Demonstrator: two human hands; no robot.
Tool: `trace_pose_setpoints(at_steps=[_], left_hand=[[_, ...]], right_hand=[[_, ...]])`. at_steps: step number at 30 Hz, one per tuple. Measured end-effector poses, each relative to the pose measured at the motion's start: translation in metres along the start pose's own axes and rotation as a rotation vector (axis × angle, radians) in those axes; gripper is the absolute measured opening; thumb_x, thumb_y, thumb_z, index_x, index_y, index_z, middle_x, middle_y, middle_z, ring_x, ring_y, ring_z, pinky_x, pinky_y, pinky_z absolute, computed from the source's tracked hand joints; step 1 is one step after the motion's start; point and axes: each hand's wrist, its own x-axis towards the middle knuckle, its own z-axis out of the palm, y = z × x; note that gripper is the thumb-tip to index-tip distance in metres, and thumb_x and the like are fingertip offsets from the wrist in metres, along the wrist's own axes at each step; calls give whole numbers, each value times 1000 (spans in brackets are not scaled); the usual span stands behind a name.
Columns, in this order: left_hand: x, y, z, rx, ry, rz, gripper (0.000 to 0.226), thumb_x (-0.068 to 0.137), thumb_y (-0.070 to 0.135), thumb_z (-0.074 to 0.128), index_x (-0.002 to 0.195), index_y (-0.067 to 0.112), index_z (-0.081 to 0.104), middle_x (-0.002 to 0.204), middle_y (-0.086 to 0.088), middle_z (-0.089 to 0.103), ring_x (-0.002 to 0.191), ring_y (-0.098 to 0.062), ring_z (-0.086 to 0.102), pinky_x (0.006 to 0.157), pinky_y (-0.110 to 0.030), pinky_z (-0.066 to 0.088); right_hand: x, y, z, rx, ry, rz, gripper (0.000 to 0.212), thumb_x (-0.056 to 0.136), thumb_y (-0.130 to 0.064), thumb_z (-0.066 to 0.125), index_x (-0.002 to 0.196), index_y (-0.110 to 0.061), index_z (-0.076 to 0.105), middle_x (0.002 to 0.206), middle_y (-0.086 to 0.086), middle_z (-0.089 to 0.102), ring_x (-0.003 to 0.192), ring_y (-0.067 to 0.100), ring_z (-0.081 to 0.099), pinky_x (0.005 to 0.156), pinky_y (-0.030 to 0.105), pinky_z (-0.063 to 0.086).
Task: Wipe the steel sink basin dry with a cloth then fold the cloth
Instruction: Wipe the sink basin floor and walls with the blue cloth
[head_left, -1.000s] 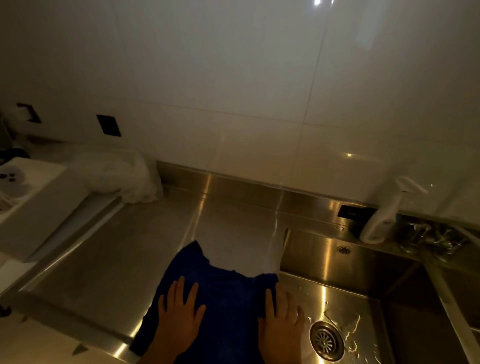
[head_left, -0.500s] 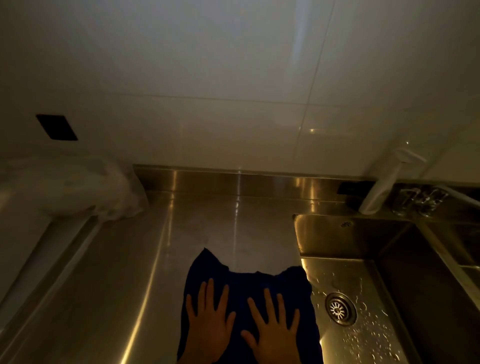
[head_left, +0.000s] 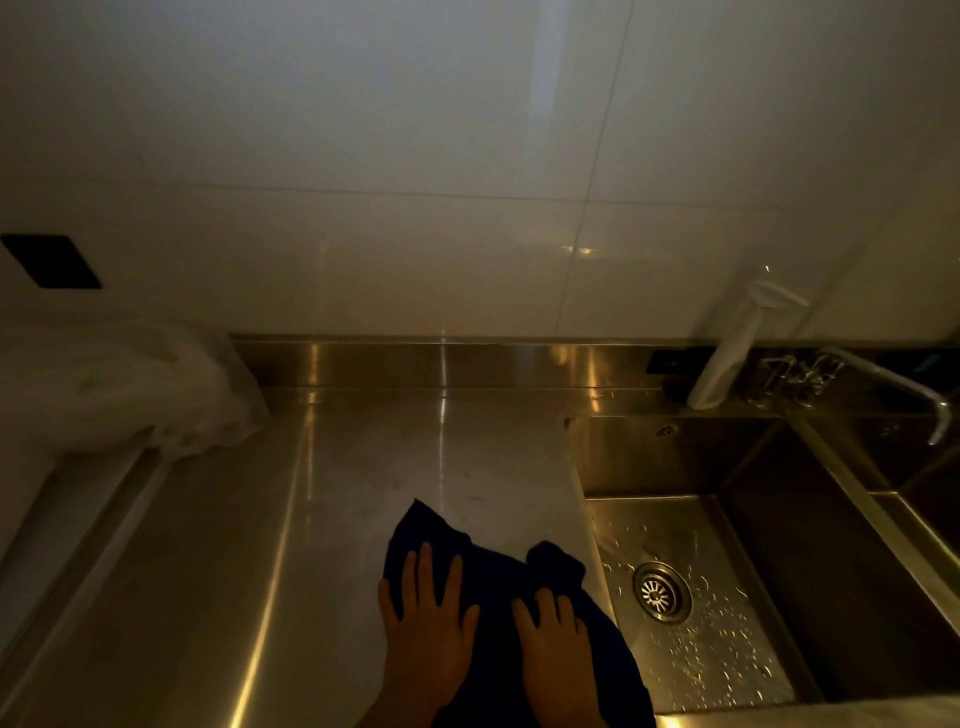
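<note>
1. A dark blue cloth (head_left: 498, 587) lies spread on the steel counter (head_left: 260, 519), just left of the sink basin (head_left: 727, 597), its right edge at the basin's rim.
2. The left hand (head_left: 428, 618) rests flat on the cloth's left part, fingers extended and slightly spread, gripping nothing.
3. The right hand (head_left: 553, 642) lies on the right part; its fingers look partly curled over a raised fold, but whether they pinch it cannot be told.
4. Water droplets dot the basin floor around the drain (head_left: 662, 592), so the wiping appears unfinished.
5. The cloth looks soft, light and limp; it bunches into ridges near its far edge and would likely sag if lifted.
6. Taking it at a corner or bunched edge should work best, and the wet steel may let it slide.
</note>
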Motion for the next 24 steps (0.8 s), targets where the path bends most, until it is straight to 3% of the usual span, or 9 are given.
trace_pose_setpoints(at_steps=[3, 5, 7, 9, 13, 14, 17, 21, 24], left_hand=[[0, 17, -2, -14, 39, -25, 60, 97, 54, 0, 149, 28, 15, 159, -10, -3, 145, -19, -20, 112, -48, -9], [-1, 33, -2, -46, 17, -30, 64, 97, 54, 1, 144, 24, 32, 153, -14, 15, 145, -20, -18, 113, -48, -9], [-1, 55, 1, -48, 0, -30, 69, 97, 54, 1, 131, 23, 52, 141, -14, 36, 146, -30, 2, 113, -49, -4], [-1, 81, 5, -34, 0, -44, 78, 97, 53, 0, 121, 18, 65, 134, -21, 52, 130, -35, 31, 107, -54, 12], [0, 147, 5, -55, -55, -140, 84, 96, 52, -5, 118, 17, 68, 125, -22, 61, 116, -39, 58, 92, -63, 42], [1, 163, 4, -49, -49, -155, 89, 93, 56, -11, 125, 18, 63, 132, -23, 56, 120, -39, 55, 92, -65, 41], [7, 204, 13, -29, -60, -187, 110, 66, 66, -40, 150, 28, 20, 159, -16, 12, 146, -33, 13, 113, -60, 8], [15, 238, 22, -42, -51, -190, 110, 57, 66, -45, 151, 32, 1, 161, -9, -5, 147, -27, -5, 114, -55, -7], [23, 253, 24, -45, -62, -183, 104, 60, 65, -43, 151, 33, -4, 161, -8, -5, 147, -26, -8, 113, -55, -9]], right_hand=[[1, 15, -10, 7, 32, -16, 61, 19, -27, 96, 76, -22, 75, 79, 6, 71, 63, 21, 67, 41, 25, 51], [3, 31, -18, 3, 52, -25, 60, 21, -27, 96, 77, -21, 75, 78, 6, 70, 62, 21, 66, 39, 24, 50], [6, 51, -26, -4, 85, -26, 59, 24, -26, 96, 79, -20, 75, 79, 7, 69, 62, 22, 66, 41, 24, 51], [6, 73, -34, 9, 121, -31, 57, 29, -25, 96, 82, -19, 74, 82, 7, 69, 66, 23, 67, 44, 23, 53], [3, 123, -52, 34, 133, -37, 52, 35, -26, 94, 83, -22, 73, 86, 5, 69, 73, 19, 68, 50, 22, 53], [3, 136, -57, 39, 139, -41, 51, 37, -27, 93, 83, -23, 73, 87, 4, 69, 74, 18, 68, 50, 22, 54], [3, 172, -71, 52, 150, -41, 50, 45, -28, 91, 91, -25, 72, 95, 3, 69, 84, 18, 68, 56, 22, 56], [1, 212, -86, 60, 109, -9, 58, 42, -25, 92, 97, -26, 71, 101, 2, 69, 92, 19, 67, 60, 23, 58], [4, 233, -90, 56, 90, 14, 60, 44, -27, 93, 100, -23, 71, 104, 5, 69, 95, 22, 67, 65, 26, 59]])
